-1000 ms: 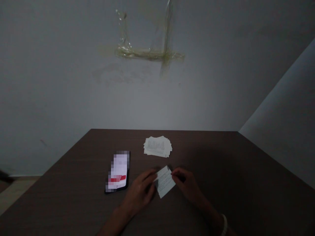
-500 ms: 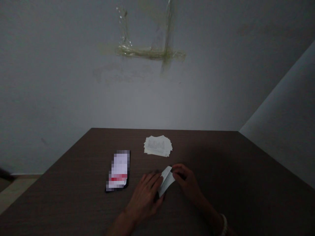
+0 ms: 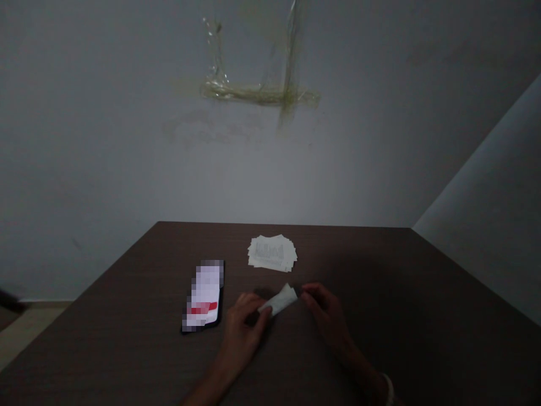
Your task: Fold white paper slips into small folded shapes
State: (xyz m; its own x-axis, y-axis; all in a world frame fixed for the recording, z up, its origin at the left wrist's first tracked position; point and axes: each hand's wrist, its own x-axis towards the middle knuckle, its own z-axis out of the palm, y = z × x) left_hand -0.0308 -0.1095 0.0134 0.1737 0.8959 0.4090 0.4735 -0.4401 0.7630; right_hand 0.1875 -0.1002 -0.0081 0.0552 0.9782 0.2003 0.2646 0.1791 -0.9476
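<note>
Fingers (image 3: 264, 312), L, half-curled on paper slip (image 3: 279, 300)

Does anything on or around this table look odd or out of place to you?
Yes: yellowed clear tape is stuck in crossed strips on the wall above the table, apparently holding nothing.

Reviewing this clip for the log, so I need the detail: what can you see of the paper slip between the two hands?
The paper slip is pale, thin paper, folded or curled into a narrow band, with no print readable in this dim light. It lies slanted, its lower end against the fingers of the left hand and its upper end beside the right hand, though contact there is unclear. It sits above the dark wooden table; whether it touches the surface is unclear.
</note>
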